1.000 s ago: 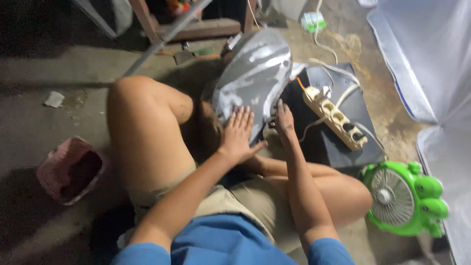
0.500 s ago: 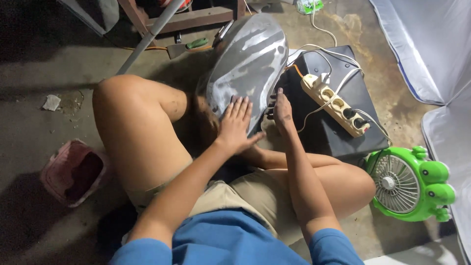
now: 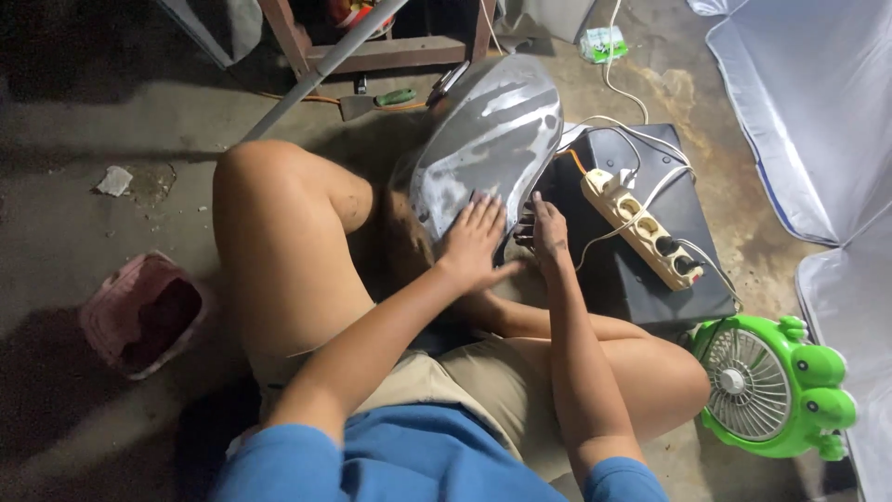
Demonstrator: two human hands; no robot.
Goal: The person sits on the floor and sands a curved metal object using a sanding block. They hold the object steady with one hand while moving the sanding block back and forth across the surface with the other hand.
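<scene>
The left hand [image 3: 474, 244] is pressing flat, fingers spread, on the grey curved panel [image 3: 492, 139] propped at twelve o'clock; the right hand [image 3: 544, 232] is pinching its edge. Likely risk: panel sliding toward the power strip [image 3: 641, 228] at two o'clock.

- The left hand [image 3: 476, 244] now lies slightly lower on the grey curved metal panel [image 3: 492, 139], fingers spread flat.
- The right hand [image 3: 544, 232] sits closer beside it at the panel's lower edge.
- The view is shifted, showing more of the green frog-shaped fan [image 3: 771, 386].
</scene>
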